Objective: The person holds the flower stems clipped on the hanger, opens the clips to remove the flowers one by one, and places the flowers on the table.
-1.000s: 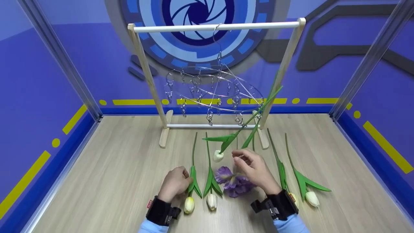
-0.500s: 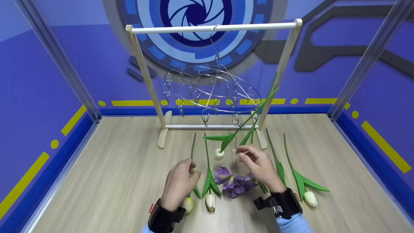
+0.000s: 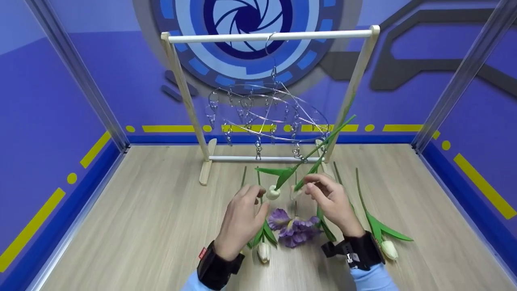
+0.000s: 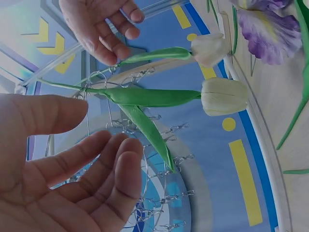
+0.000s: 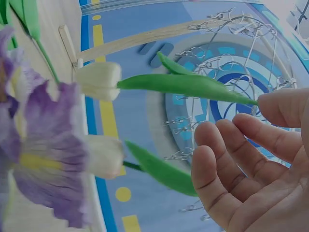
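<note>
Wood floor | left hand [image 3: 242, 216] spread, empty | right hand [image 3: 332, 202] pinching tulip stem [image 3: 309, 179]

Light is bright and even from above in the head view, leaving only faint, soft shadows on the wooden floor [image 3: 141, 226] and small glints on the wire clip hanger [image 3: 266, 117]. The wide lens bows the corner posts outward toward the edges. Both wrist views are dimmer and bluish, with the purple flower [image 5: 38, 154] close and blurred.
</note>
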